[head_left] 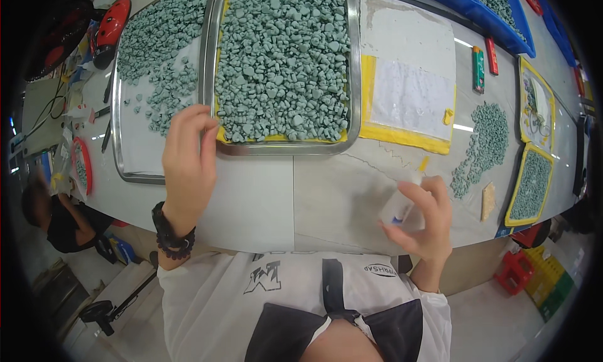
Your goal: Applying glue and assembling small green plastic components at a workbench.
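Glue bottle (401, 205) sits pinched in right hand (422, 220) over the bare table (326, 198), long axis tilted, yellow nozzle pointing up-right away from the body. Left hand (188, 164) is well apart, fingertips bunched at the steel tray (353, 79) corner, contents unclear. Risk: squeezing while tilted likely drips glue onto the table or green pieces (282, 54).

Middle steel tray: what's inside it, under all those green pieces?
The middle steel tray is filled with small grey-green pieces. A yellow liner shows at the edges beneath them. The tray floor is covered. The left hand touches the tray's near-left corner.
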`<state>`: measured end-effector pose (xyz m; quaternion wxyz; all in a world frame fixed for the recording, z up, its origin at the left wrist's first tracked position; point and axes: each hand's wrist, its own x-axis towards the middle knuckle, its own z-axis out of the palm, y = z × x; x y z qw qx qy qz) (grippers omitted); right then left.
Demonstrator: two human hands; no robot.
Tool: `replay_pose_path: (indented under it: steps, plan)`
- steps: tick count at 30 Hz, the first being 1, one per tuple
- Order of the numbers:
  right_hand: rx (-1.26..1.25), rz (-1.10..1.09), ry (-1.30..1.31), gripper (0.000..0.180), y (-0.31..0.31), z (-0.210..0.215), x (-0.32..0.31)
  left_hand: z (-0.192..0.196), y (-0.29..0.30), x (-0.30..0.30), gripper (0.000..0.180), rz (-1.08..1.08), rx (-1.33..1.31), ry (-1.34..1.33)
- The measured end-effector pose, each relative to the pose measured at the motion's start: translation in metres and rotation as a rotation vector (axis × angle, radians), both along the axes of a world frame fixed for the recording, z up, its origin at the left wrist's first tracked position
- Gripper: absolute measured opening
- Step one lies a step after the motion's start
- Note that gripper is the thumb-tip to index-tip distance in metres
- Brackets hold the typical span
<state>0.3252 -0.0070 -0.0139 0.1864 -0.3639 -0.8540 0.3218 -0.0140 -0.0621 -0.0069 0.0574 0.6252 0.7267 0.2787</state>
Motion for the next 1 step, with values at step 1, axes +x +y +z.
replay_pose_path:
  steps: [1]
  plan:
    - [0.012,-0.027,0.17,0.086,-0.0019,-0.0018,0.0043,-0.0011,0.0009,0.0007,0.014,-0.004,-0.002,-0.003]
